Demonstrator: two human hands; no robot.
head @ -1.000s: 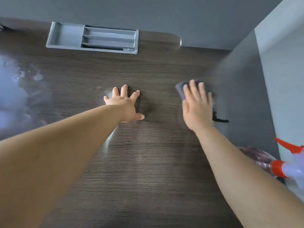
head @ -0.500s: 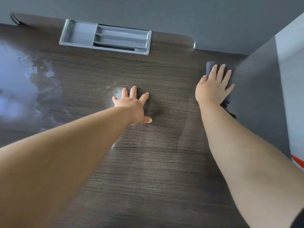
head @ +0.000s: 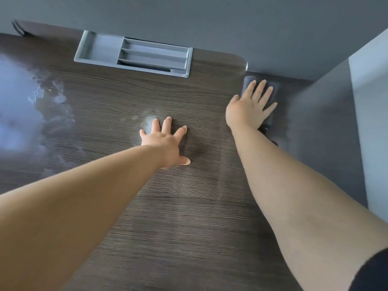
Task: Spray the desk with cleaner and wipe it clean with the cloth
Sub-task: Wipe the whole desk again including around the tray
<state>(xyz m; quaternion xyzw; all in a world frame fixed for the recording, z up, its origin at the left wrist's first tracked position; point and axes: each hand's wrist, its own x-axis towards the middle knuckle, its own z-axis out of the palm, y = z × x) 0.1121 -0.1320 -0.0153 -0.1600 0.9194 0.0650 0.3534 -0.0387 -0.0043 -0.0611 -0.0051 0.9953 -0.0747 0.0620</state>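
Note:
The dark wood-grain desk (head: 189, 217) fills the view. My right hand (head: 251, 106) lies flat with straight, spread fingers on a grey cloth (head: 248, 81), pressing it onto the desk in the far right corner, close to the back wall and the grey side panel. Most of the cloth is hidden under the hand. My left hand (head: 165, 141) rests flat on the desk's middle, fingers spread, holding nothing. A wet sheen of cleaner (head: 37, 114) covers the desk's left part. The spray bottle is out of view.
A grey plastic organiser tray (head: 134, 53) is set into the desk at the back edge. A grey side panel (head: 323, 127) stands along the right edge, and a grey wall (head: 210, 22) runs behind the desk.
My right hand has pushed the cloth away from me, from the desk's middle right into the far right corner. The left hand has stayed in place. The spray bottle has left the view.

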